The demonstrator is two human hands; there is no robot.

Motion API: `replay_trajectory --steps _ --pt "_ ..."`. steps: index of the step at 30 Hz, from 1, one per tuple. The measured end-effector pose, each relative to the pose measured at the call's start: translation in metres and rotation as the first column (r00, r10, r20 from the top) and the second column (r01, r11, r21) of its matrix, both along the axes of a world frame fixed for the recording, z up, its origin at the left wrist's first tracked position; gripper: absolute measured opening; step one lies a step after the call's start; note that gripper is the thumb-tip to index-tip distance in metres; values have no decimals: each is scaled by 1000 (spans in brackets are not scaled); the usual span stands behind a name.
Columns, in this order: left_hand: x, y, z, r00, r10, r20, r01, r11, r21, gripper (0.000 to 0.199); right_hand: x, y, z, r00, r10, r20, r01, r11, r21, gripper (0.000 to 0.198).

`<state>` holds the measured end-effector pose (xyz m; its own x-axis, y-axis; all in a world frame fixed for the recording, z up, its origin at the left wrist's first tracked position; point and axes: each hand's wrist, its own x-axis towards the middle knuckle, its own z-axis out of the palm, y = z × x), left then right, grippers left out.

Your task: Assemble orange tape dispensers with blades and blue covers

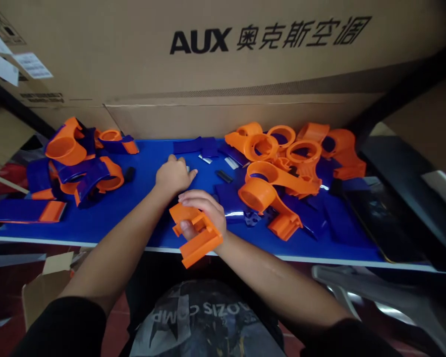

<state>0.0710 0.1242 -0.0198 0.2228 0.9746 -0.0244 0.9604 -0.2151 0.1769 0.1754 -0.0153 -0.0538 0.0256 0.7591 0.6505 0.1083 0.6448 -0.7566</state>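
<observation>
My right hand (212, 212) grips an orange plastic tape dispenser (200, 243) above the front edge of the blue table, its thumb inside the frame of the part. Ahead and to the left, my left hand (174, 174) rests low over the table with its fingers curled. A tiny pale bit shows near the thumb, but what the fingers hold is hidden. Right of it lie small metal strips (231, 162), a short black piece (224, 176) and dark blue plastic sheets (188, 147).
Several bare orange tape dispensers (262, 194) are heaped at the right over blue sheets. Others with blue flaps (91, 179) are piled at the left. A large cardboard box (223, 74) stands behind the table (144, 218). A dark flat device (384, 223) lies far right.
</observation>
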Motion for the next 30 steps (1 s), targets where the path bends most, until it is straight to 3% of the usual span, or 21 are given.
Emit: replay_trajectory --steps 3,7,9,11,13,15,17,20,25,30 --pt "4 5 -7 997 -4 83 4 1000 2 45 2 3 0 999 -7 -34 4 995 -99 29" --pt "-12 11 -9 979 -24 204 23 1000 9 30 2 9 -2 977 23 -212 -74 969 -236 32" --pt "-26 7 -10 968 -25 250 22 1000 16 29 2 12 -1 943 14 -332 -150 910 -387 38" --pt "-41 -9 -10 936 5 352 -23 999 46 36 1 15 2 906 -9 -424 -241 812 -532 39" --pt "-53 -37 -12 827 33 561 -102 991 92 44 -1 18 6 881 -17 -473 -317 722 -615 39" --pt "-60 -73 -16 634 -12 773 -127 985 119 54 -2 19 8 870 -2 -492 -361 677 -641 39" --pt "-61 -107 -21 517 -94 851 8 994 105 75 -4 19 8 875 16 -484 -365 678 -638 39" --pt "-55 -137 -30 452 -142 881 174 982 69 96 -6 17 3 914 40 -403 -313 700 -642 35" --pt "-52 -135 -39 369 -73 927 171 985 10 101 -4 16 -4 975 66 -214 -195 723 -663 20" --pt "-55 -134 -38 389 -67 919 141 990 12 95 -3 17 -5 980 83 -179 -181 742 -646 20"
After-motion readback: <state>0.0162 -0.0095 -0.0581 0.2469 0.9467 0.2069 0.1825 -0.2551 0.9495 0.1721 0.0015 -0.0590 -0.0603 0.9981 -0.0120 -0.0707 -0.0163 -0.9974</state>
